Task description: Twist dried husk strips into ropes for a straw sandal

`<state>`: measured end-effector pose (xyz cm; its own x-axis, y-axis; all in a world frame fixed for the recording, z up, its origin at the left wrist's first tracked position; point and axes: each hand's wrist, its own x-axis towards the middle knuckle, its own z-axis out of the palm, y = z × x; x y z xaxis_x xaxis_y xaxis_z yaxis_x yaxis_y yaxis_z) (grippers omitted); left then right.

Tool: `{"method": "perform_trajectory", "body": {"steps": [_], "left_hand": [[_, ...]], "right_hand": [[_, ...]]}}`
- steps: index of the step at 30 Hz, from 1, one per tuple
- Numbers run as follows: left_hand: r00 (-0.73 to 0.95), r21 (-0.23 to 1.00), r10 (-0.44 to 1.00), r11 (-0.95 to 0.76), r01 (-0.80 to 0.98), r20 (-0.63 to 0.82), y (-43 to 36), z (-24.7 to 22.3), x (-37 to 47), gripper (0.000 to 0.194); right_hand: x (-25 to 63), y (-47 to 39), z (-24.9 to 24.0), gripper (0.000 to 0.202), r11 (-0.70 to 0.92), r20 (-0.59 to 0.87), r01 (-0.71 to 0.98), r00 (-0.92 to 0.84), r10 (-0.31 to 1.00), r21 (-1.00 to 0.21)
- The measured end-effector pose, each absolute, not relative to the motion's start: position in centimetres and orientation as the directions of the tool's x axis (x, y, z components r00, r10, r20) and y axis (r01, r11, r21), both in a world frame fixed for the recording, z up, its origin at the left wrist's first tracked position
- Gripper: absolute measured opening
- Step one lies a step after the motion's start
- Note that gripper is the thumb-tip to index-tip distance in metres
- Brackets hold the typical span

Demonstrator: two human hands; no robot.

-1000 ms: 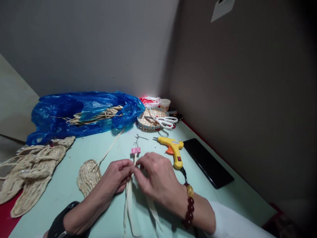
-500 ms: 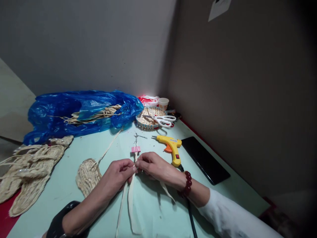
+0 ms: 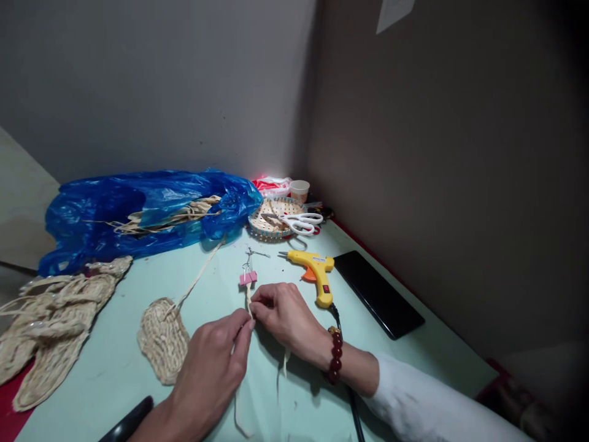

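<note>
A pale braid of flat plant-fibre strips (image 3: 249, 293) hangs from a pink binder clip (image 3: 248, 278) near the table's middle. My left hand (image 3: 218, 353) pinches the strips at the lower end of the short braid. Just above it, my right hand (image 3: 280, 316) pinches the braid from the right, its fingertips almost touching the left thumb. Loose strip ends come out below both hands. What lies between the fingers is mostly hidden. A woven fibre sole (image 3: 163, 337) with a long strand lies left of my left hand.
Woven sandals (image 3: 59, 325) lie at the left edge. Behind stand a blue plastic bag (image 3: 101, 202) of fibre strips and a basket (image 3: 269, 230) with white-handled scissors (image 3: 301, 222). A yellow glue gun (image 3: 319, 267), its cord under my right forearm, and a black phone-like slab (image 3: 380, 294) are right.
My left hand has turned and moved down slightly along the strips. The right hand stays near the braid, whose twisted upper part shows more plainly. The whole view has shifted a little.
</note>
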<state>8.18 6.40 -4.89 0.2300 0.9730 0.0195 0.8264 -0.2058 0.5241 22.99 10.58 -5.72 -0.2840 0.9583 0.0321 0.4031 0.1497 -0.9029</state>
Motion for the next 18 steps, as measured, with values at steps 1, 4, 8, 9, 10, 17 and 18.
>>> {"method": "perform_trajectory", "body": {"steps": [1,4,8,9,10,17,18], "left_hand": [[0.257,0.502,0.966,-0.237,0.831,0.032,6.3,-5.3,8.4,0.028],[0.327,0.408,0.943,-0.322,0.854,0.06,6.0,-6.4,8.6,0.028],[0.35,0.364,0.935,-0.344,0.866,0.052,5.7,-7.3,8.6,0.031],[0.354,0.36,0.934,-0.346,0.866,0.046,5.5,-7.3,8.6,0.032],[0.357,0.363,0.933,-0.346,0.865,0.04,5.5,-7.2,8.6,0.032],[0.166,0.6,0.981,-0.192,0.777,0.099,7.1,-4.8,7.4,0.03],[0.13,0.691,0.991,-0.113,0.714,0.028,7.6,-4.6,7.3,0.027]], "right_hand": [[23.0,10.7,-5.8,0.015,0.134,0.018,0.383,-0.291,0.956,-0.914],[23.3,11.2,-5.9,0.014,0.052,-0.055,0.313,-0.323,0.945,-0.948],[23.5,11.4,-5.4,0.017,-0.072,-0.156,0.216,-0.399,0.904,-0.974],[23.5,11.4,-5.3,0.017,-0.093,-0.168,0.197,-0.41,0.897,-0.976],[23.5,11.4,-5.2,0.017,-0.108,-0.175,0.18,-0.413,0.894,-0.978],[23.3,11.3,-5.9,0.013,-0.121,-0.177,0.165,-0.385,0.906,-0.979],[23.3,11.3,-6.0,0.014,-0.113,-0.173,0.175,-0.385,0.907,-0.978]]}}
